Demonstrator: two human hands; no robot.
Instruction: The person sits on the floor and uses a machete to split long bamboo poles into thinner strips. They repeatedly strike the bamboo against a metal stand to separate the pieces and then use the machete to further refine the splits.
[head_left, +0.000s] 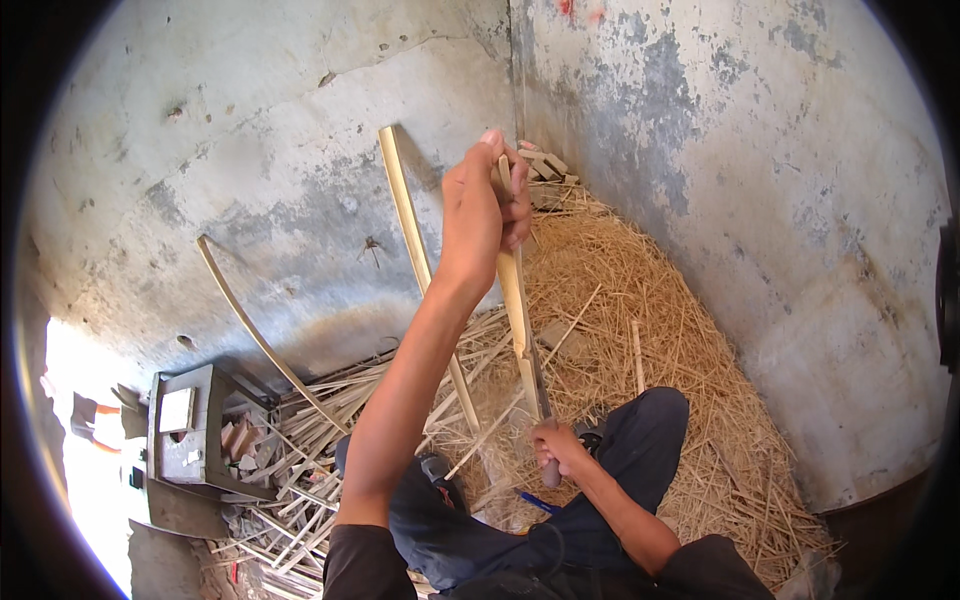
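Bamboo strip [514, 290] stands nearly upright between my hands: my left hand [482, 205] is clamped round its top end, my right hand [556, 447] grips a knife [541, 400] handle below, blade against the strip, over the straw pile [650, 330].

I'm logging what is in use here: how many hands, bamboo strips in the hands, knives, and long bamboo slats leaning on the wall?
Bare hands: 2, left hand and right hand
Pale upright bamboo strip gripped by both hands: 1
Metal-bladed knife in the right hand: 1
Long bamboo slats leaning on the wall: 2, one straight, one curved
Total: 6
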